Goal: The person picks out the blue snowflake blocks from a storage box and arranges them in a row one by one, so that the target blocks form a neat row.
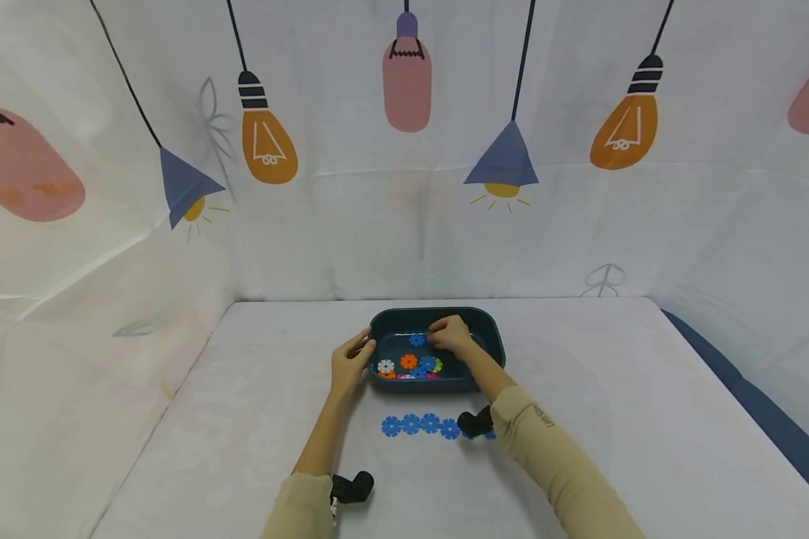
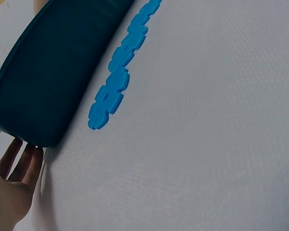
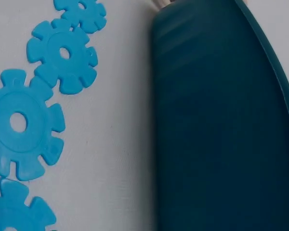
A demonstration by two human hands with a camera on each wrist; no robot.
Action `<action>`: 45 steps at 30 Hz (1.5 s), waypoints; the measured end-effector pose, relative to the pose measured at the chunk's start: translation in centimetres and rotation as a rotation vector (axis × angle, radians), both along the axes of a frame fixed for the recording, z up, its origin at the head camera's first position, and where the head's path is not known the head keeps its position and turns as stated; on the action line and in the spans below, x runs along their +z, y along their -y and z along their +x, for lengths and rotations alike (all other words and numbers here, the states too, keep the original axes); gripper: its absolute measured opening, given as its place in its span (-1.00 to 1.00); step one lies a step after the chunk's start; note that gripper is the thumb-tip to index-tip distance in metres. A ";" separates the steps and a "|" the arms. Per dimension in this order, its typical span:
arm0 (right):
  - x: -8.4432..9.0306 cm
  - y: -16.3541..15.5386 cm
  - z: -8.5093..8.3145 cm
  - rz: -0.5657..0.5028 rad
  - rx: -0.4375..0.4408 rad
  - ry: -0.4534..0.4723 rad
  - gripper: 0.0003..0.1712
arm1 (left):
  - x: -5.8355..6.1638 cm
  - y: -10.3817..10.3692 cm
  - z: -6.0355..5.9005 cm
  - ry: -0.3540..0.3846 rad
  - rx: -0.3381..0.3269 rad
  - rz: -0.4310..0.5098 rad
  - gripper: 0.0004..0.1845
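A dark teal tray [image 1: 468, 374] stands near the back of the table, several flower-shaped plastic discs inside it. My left hand [image 1: 349, 363] holds the tray's left end, thumb at the rim; in the left wrist view its fingers [image 2: 24, 163] meet the end wall. Over the tray's inside is my right hand [image 1: 450, 334], its fingers bent downward. Just left of those fingertips is a blue disc [image 1: 416, 340]; whether they pinch anything is hidden. Other discs, such as an orange one [image 1: 408, 361] and a white one [image 1: 386, 366], lie toward the tray's front left.
In front of the tray, a row of blue discs [image 1: 411, 424] lies on the white table [image 1: 243, 427]; neighbours touch or interlock. The right wrist's black camera [image 1: 473, 424] covers part of that row. A printed white curtain [image 1: 377, 239] hangs behind the table.
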State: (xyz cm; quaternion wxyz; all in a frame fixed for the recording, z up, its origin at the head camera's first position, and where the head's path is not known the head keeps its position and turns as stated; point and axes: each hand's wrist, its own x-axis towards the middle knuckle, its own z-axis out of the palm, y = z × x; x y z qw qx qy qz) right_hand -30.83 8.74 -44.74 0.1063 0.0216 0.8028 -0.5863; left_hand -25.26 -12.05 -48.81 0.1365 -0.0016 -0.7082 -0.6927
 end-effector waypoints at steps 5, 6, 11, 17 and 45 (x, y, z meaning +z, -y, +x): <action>-0.4 0.6 -0.3 0.011 0.024 0.053 -0.63 | 0.1 0.1 0.1 0.022 0.006 -0.005 -0.63; -0.7 0.8 -0.6 -0.006 0.048 0.055 -0.62 | 0.2 0.1 0.1 0.024 0.004 -0.008 -0.63; -6.7 1.6 -5.2 -0.116 0.169 0.025 -0.61 | 0.1 0.0 0.2 0.026 -0.007 -0.004 -0.63; -8.5 3.5 -6.7 -0.108 0.199 0.037 -0.59 | 0.0 0.0 0.1 0.026 -0.009 0.006 -0.63; -0.5 7.2 0.5 -0.189 0.190 0.019 -0.66 | 0.2 0.1 0.2 0.013 -0.030 0.014 -0.64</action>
